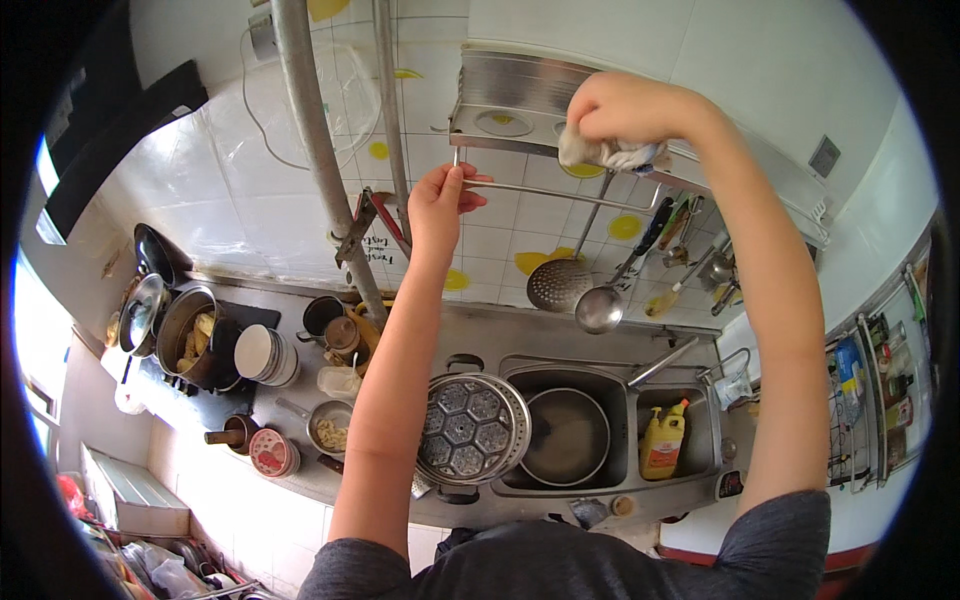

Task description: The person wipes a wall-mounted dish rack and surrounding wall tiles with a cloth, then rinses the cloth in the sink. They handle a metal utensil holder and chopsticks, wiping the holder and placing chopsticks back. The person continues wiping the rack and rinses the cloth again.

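Observation:
A metal wall rack (525,86) is fixed to the tiled wall, with a thin rail (555,193) along its front. My left hand (446,199) grips the rail's left end between thumb and fingers. A bunched, pale, stained cloth (611,152) is in my right hand (637,109), against the rack's shelf. Below hang a slotted skimmer (559,285) and a metal ladle (599,309), with more utensils to their right.
Two metal pipes (307,112) rise at the left. On the counter stand a steamer (465,427), stacked bowls (262,356) and a pot (187,341). The double sink holds a round basin (566,435) and a yellow detergent bottle (661,442).

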`<state>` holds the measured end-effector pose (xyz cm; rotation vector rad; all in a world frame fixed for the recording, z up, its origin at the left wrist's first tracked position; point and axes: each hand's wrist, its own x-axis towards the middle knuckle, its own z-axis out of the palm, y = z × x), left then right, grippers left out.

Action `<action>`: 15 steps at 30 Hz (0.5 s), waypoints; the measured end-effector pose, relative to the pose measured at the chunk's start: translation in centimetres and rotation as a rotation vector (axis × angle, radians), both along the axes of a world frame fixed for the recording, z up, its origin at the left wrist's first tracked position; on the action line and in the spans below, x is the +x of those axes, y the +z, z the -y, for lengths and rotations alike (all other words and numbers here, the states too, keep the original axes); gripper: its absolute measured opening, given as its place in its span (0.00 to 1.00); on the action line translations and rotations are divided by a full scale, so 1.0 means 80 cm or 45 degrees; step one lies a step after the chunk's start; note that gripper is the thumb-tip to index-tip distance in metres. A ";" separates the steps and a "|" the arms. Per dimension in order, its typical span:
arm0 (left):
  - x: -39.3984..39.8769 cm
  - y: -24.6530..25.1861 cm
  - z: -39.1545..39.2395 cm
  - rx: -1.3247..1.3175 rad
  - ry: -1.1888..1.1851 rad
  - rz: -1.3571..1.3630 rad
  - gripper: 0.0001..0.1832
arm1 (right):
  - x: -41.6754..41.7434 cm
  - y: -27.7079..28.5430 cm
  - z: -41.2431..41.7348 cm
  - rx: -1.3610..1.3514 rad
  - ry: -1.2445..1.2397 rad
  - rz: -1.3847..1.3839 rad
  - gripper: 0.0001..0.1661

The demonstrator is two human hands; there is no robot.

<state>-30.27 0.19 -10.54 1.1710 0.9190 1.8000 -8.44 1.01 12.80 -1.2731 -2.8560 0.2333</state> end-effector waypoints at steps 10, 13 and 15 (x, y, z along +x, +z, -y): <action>0.004 -0.005 -0.007 0.027 -0.011 0.054 0.15 | -0.119 -0.157 0.001 0.931 0.050 -0.784 0.15; 0.004 -0.008 -0.009 0.035 0.026 0.068 0.14 | -0.110 -0.167 -0.003 1.101 0.212 -0.841 0.12; 0.007 -0.007 -0.011 0.039 0.045 0.093 0.14 | -0.103 -0.168 -0.008 1.187 0.331 -0.910 0.11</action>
